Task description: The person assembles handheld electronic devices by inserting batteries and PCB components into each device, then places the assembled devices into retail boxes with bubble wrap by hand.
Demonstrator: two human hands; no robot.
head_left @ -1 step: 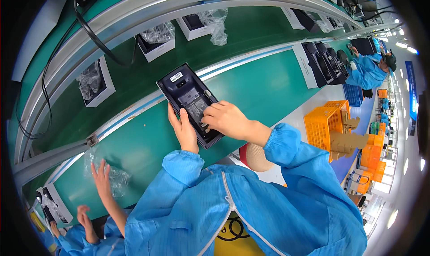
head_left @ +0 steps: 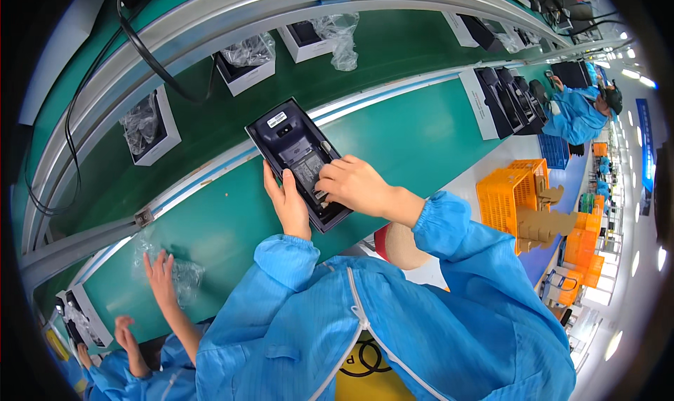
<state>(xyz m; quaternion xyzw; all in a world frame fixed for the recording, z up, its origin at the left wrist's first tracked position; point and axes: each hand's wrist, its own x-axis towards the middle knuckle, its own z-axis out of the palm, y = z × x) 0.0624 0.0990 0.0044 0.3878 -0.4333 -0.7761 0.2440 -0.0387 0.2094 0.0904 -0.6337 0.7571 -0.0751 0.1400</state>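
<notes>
A black handheld device with a white label and an exposed battery compartment lies in an open, dark-lined box, tilted over the bench edge in front of me. My left hand grips the box's lower left side, thumb along the near edge and fingers beneath. Over the lower part of the device my right hand is bent down, its fingers closed together at the compartment. Whatever those fingertips pinch, if anything, is hidden under them. A printed label covers the battery beside them.
White boxes with clear plastic bags stand on the dark green conveyor beyond a metal rail. A box of black devices sits at the right. Orange crates hold cardboard. At left, a co-worker's hand is by a clear bag.
My hands and the box hold their place. At the lower left, a co-worker's blurred hand has shifted slightly upward.
</notes>
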